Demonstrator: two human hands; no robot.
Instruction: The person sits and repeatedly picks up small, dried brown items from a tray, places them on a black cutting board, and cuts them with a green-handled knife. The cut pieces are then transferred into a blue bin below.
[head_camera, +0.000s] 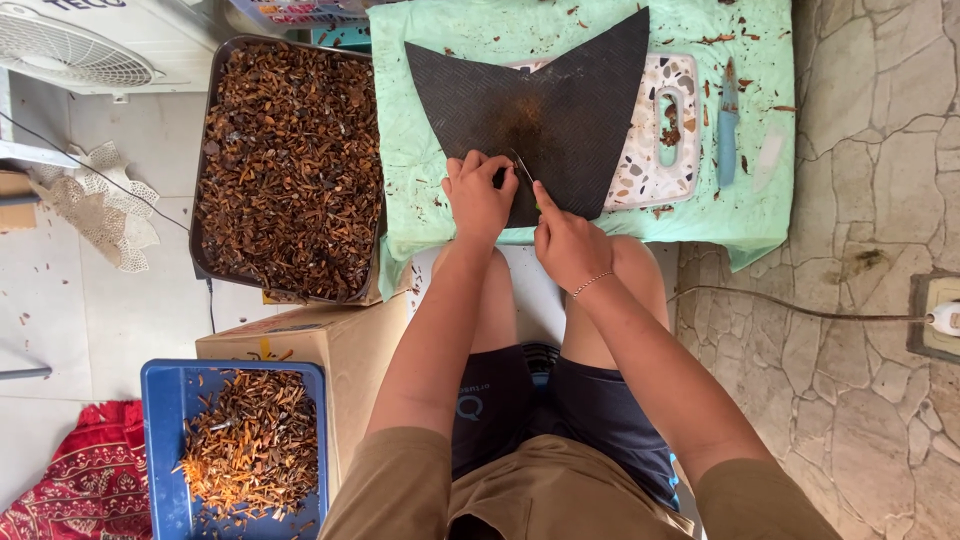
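Two hands cut at a black mat on a green-covered table.
A dark tray (215, 150) of brown pieces lay left; the black mat (580, 100) covered a speckled board (680, 90); the left hand (478, 195) pinched something small on it; the right hand (566, 243) gripped a knife (523, 170); a blue knife (727, 125) lay apart.

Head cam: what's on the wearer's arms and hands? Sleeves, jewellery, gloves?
Both hands are bare, with no gloves. The left hand shows no rings or bands. The right hand has a thin beaded bracelet at the wrist. Forearms are uncovered; short olive-brown sleeves end at the upper arms.
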